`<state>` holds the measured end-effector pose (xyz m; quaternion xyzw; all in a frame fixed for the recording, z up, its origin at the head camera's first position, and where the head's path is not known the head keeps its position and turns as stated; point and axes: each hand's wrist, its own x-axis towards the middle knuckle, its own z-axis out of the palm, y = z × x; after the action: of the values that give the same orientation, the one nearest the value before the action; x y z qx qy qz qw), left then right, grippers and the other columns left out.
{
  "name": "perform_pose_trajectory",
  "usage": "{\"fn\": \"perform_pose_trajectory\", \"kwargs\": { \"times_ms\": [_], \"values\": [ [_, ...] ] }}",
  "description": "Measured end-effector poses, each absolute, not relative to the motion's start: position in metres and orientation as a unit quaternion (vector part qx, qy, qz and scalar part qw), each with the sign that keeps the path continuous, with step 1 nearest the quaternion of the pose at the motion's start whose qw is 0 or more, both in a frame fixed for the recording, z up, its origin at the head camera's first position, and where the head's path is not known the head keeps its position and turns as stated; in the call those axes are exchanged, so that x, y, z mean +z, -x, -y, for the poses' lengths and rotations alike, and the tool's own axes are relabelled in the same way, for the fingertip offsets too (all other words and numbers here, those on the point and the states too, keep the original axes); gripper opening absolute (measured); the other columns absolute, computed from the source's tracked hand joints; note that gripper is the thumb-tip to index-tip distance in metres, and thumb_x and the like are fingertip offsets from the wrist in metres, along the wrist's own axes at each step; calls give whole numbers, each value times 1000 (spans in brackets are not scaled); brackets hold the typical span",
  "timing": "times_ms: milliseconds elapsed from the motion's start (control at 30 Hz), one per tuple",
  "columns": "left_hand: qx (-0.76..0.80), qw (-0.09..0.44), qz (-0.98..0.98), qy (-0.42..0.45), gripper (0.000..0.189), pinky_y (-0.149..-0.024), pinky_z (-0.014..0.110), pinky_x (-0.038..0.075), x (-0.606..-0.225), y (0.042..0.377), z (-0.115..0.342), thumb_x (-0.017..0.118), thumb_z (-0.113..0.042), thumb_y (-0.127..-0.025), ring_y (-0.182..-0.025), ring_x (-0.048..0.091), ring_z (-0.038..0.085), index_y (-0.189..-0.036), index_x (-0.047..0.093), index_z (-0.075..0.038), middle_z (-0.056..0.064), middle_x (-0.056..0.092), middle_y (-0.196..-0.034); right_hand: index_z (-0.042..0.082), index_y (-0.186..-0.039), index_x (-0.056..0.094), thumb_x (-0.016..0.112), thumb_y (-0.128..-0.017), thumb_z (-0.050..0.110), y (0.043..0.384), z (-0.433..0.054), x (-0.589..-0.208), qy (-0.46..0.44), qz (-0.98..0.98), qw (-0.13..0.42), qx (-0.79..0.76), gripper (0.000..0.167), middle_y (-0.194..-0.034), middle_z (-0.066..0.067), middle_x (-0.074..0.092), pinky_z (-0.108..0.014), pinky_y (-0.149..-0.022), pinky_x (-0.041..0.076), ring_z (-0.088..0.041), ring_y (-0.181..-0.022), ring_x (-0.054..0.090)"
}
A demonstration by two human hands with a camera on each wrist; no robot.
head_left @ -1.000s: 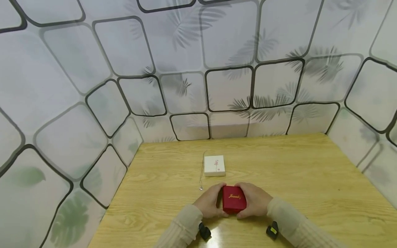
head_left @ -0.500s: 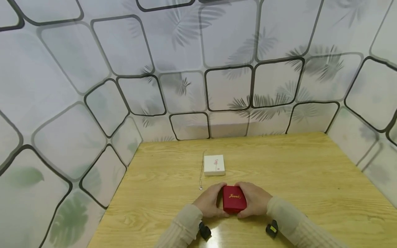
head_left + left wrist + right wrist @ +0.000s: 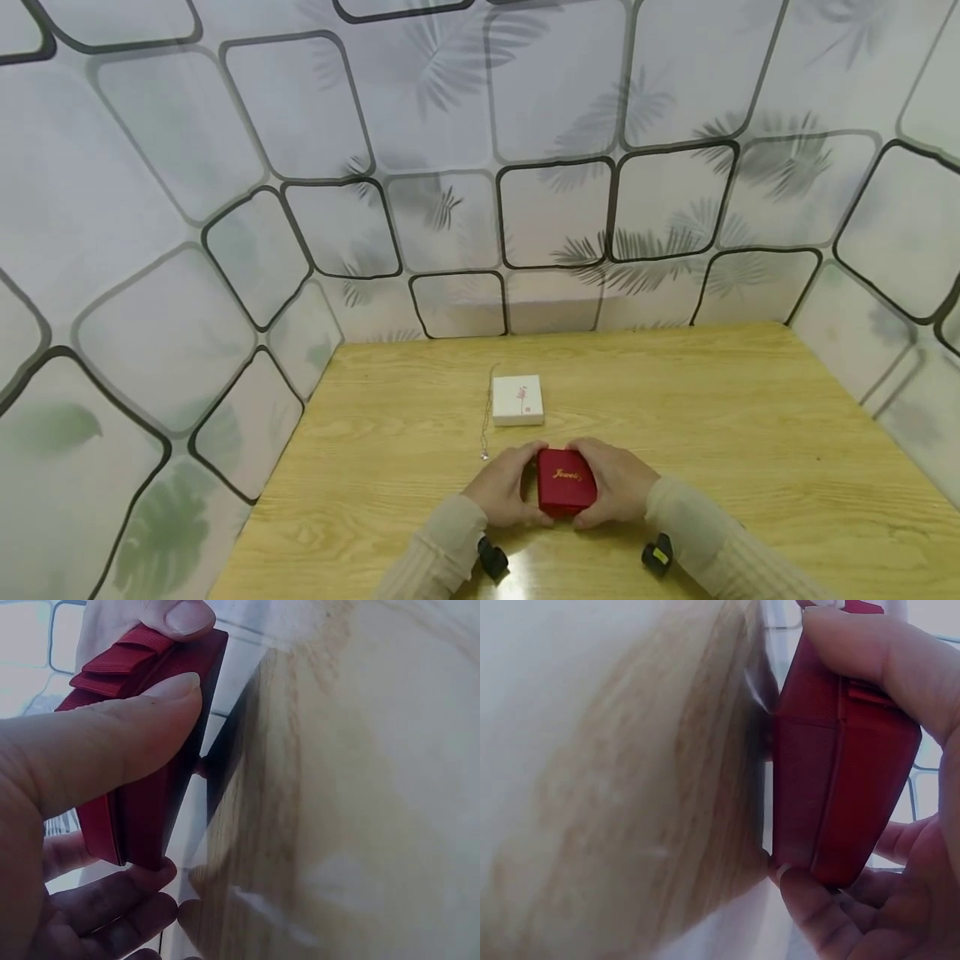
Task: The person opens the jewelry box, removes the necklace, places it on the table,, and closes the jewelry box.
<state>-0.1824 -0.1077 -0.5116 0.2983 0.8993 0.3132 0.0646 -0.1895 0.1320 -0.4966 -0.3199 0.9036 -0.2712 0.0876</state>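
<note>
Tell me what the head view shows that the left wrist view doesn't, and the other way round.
Only the head view shows the white box, the necklace beside it and gold lettering on the red box.
Only the left wrist view shows the red box's ribbon.
Both show the red box, the left hand and right hand gripping it, and the table.

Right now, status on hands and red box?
Left hand, right hand gripping red jewelry box. Box closed. White flower-print box, pendant necklace beyond; neither blocks it.

Head view shifted slightly, no other change
</note>
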Motion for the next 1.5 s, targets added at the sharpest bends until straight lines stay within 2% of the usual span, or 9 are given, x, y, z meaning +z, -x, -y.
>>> {"fn": "perform_pose_trajectory", "kwargs": {
  "times_ms": [233,467,567,733,900,1167,1300,1400,1500],
  "values": [
    [300,59,-912,-273,110,-104,32,40,-513,183,109,90,-44,-62,-119,48,16,-148,32,-6,3,51,-130,6,-133,41,84,-63,55,189,-131,-496,315,-900,102,-284,95,-118,2,50,-37,-88,48,-13,-102,51],
    [305,65,-918,-247,108,-106,34,38,-516,184,111,90,-43,-60,-121,47,16,-146,36,-7,1,50,-132,-3,-147,27,87,-61,52,188,-136,-498,298,-909,110,-270,118,-132,-17,46,-52,-99,41,-31,-118,42],
    [310,72,-918,-238,107,-106,36,38,-515,182,113,91,-43,-60,-121,47,17,-145,37,-7,2,51,-131,-8,-143,29,89,-61,45,187,-138,-501,291,-905,116,-288,115,-133,-21,46,-55,-103,36,-37,-121,42],
    [300,82,-918,-244,107,-105,35,39,-513,178,113,90,-43,-61,-120,48,18,-145,37,-4,7,51,-131,-1,-134,41,91,-60,38,188,-140,-506,287,-885,137,-340,97,-125,-9,53,-55,-103,35,-31,-118,48],
    [299,73,-915,-260,104,-103,34,41,-510,180,111,90,-42,-61,-115,49,16,-144,38,-6,4,54,-127,8,-134,43,91,-59,42,190,-143,-504,271,-892,140,-333,96,-115,5,57,-45,-93,44,-17,-105,54],
    [293,74,-917,-261,101,-102,33,41,-509,180,108,91,-39,-62,-114,48,15,-142,39,-8,1,54,-125,7,-133,43,91,-58,41,191,-144,-498,286,-892,137,-321,95,-100,6,59,-29,-71,47,-14,-86,54],
    [286,75,-920,-255,103,-100,33,42,-509,180,109,91,-39,-62,-113,48,15,-144,38,-7,2,54,-126,6,-134,40,90,-60,39,191,-144,-496,290,-887,144,-330,96,-98,6,60,-26,-67,46,-15,-82,55],
    [280,74,-923,-254,103,-101,33,42,-508,180,108,91,-39,-61,-114,48,15,-144,37,-7,2,54,-127,6,-136,39,90,-61,40,191,-144,-496,296,-886,143,-327,96,-102,7,60,-27,-69,47,-15,-84,56],
    [276,69,-923,-258,104,-103,33,40,-507,181,108,91,-38,-61,-117,47,16,-144,37,-6,3,53,-129,6,-138,37,89,-62,40,191,-144,-496,301,-886,138,-326,98,-111,5,60,-35,-84,48,-15,-97,57]
  ]
}}
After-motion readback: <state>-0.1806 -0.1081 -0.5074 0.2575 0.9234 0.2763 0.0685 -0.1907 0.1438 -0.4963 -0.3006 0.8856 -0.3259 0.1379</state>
